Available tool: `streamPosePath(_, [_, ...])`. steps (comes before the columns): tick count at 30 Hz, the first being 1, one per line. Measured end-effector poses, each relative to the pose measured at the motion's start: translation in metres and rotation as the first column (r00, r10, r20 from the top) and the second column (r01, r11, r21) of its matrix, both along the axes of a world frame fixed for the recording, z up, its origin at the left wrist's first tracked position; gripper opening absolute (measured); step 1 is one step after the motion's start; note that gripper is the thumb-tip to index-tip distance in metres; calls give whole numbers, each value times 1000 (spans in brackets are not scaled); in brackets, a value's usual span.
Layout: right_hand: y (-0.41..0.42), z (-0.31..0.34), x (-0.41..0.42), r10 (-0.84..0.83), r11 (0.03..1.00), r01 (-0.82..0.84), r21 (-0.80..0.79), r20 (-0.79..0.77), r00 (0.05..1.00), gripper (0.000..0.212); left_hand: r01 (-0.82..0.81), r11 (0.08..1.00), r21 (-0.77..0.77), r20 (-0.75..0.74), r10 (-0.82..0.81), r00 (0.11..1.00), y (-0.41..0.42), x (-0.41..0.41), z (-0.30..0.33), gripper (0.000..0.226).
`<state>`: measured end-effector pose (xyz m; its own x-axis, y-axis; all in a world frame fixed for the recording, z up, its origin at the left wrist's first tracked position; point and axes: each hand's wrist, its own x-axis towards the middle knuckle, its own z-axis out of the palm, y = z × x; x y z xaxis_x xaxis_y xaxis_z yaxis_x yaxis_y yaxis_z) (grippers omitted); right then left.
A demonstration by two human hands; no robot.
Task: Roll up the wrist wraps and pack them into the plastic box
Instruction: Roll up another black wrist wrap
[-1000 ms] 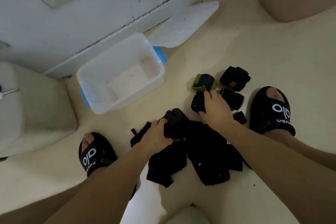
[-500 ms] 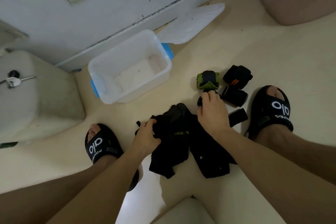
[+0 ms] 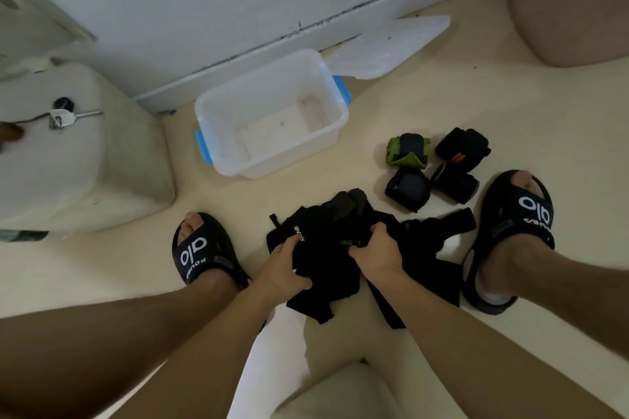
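Black wrist wraps (image 3: 326, 248) bunched, seemingly within both hands' curled fingers (image 3: 374, 231).

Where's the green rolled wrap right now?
In the head view, the green rolled wrap sits on the floor right of the plastic box, beside three black rolled wraps.

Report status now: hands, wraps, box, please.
Left hand and right hand both grip the loose black wraps. Four rolled wraps wait on the floor. Plastic box open, nothing blocking it.

Both hands (image 3: 282, 269) (image 3: 377, 253) on black wraps (image 3: 326, 258) — floor
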<state>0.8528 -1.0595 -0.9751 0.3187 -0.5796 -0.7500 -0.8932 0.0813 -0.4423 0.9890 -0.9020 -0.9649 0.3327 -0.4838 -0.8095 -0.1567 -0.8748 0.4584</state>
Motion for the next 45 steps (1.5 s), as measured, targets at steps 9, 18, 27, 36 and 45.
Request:
streamPosePath(9, [-18,47,13,-157,939,119,323,96,983,26,23,1000,-15,-124,-25,992,-25,6,34,126])
streamPosePath(18, [-60,186,34,-182,935,103,340,210,961,64,-31,976,-213,-180,-8,984,-73,9,153,96])
streamPosePath(27, [-74,298,24,21,939,-137,316,343,939,31,-89,967,-237,-227,34,973,-86,29,288,40])
streamPosePath(36, [-71,306,26,-14,927,-148,344,426,904,28,37,984,-177,-155,-65,986,-93,55,311,29])
streamPosePath(45, [-91,303,34,187,971,-219,94,272,944,14,174,975,-139,-8,-177,984,-105,88,311,53])
